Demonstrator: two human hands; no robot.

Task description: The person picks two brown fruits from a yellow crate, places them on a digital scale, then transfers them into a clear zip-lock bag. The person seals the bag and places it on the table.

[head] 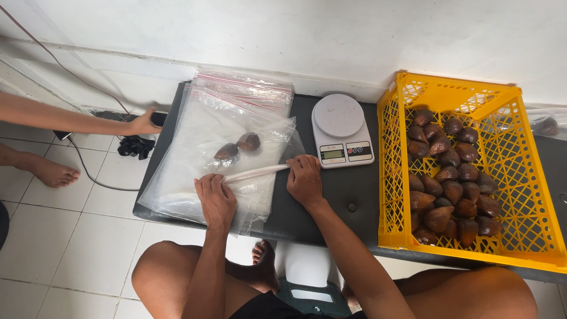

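Two hands at frame centre pinch the mouth of a clear zip-top plastic bag [201, 147]: left hand [216, 199], right hand [304, 179]. Bag lies on dark desk [339, 198], holding two brown scaly fruits [237, 147]. White round-topped scale [341, 130] and yellow plastic crate [520, 195] sit right.

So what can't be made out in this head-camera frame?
- Scale display: digits too small to read.
- Other person's hand: the dark thing it grips is mostly covered.
- Left hand and right hand: fingertips hide the bag opening under them.
- Crate: lower snake fruit buried by upper ones.
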